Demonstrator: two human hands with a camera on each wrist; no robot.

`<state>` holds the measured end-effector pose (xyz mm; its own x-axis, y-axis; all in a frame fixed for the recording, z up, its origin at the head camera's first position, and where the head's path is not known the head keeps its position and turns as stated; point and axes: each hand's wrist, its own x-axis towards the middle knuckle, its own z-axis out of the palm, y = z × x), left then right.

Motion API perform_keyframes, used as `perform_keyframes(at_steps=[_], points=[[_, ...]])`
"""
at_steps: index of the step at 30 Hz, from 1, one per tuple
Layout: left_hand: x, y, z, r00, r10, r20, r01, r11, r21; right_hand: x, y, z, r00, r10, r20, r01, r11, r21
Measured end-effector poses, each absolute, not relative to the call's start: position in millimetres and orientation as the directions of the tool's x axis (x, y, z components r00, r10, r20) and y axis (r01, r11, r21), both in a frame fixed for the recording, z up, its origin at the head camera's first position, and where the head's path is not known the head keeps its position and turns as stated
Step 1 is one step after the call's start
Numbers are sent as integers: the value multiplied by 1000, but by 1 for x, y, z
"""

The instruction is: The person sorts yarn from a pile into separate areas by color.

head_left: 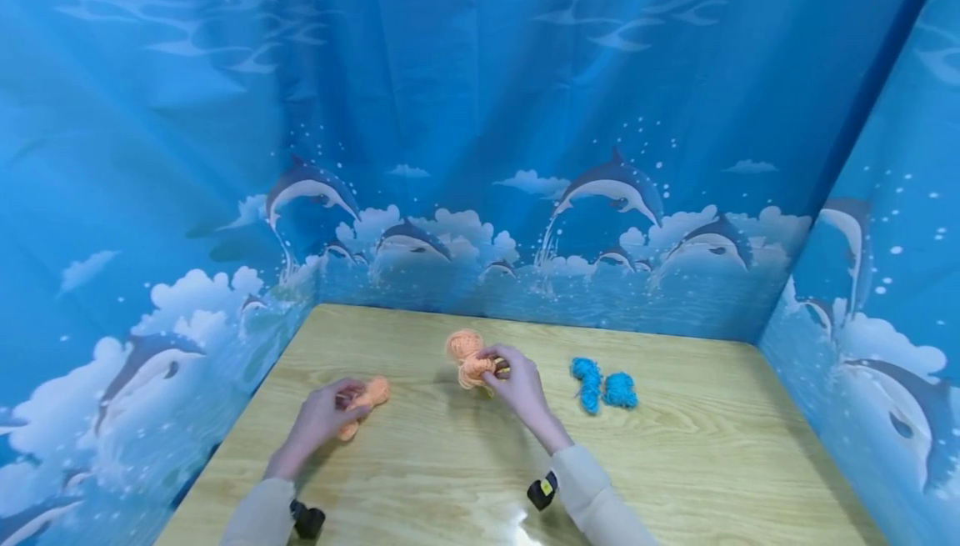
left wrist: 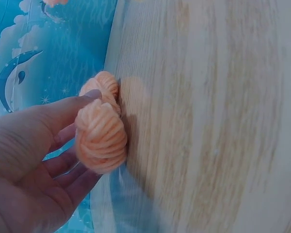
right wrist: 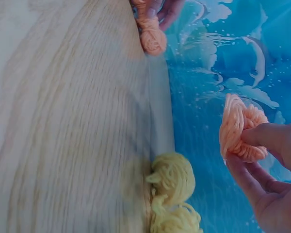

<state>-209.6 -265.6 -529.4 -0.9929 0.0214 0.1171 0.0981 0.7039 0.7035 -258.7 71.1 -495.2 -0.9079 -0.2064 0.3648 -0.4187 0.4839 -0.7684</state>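
At the left of the table my left hand (head_left: 324, 417) grips a peach yarn bundle (head_left: 377, 392), pinched in at its middle. The left wrist view shows that bundle (left wrist: 102, 138) with the thumb across its waist, low at the wooden surface. My right hand (head_left: 517, 379) pinches a second peach yarn bundle (head_left: 467, 348) between thumb and fingers. In the right wrist view this bundle (right wrist: 235, 128) is held up off the table. Below it lies pale yellow yarn (right wrist: 174, 179) in two rounded lumps, almost wholly hidden by the right hand in the head view.
Two blue yarn pieces, one long (head_left: 587, 383) and one rounder (head_left: 620, 390), lie side by side to the right of my right hand. The wooden table (head_left: 712, 446) meets a blue dolphin-print curtain (head_left: 465, 112) at the back and sides.
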Motion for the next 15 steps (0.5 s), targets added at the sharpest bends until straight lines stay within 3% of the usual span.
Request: perform_keyframes(at_steps=[15], points=[[-211,-268,-531,-996,24,86,77,711,699,-232,128,-493,-934,-124,336,-353,481,-803]])
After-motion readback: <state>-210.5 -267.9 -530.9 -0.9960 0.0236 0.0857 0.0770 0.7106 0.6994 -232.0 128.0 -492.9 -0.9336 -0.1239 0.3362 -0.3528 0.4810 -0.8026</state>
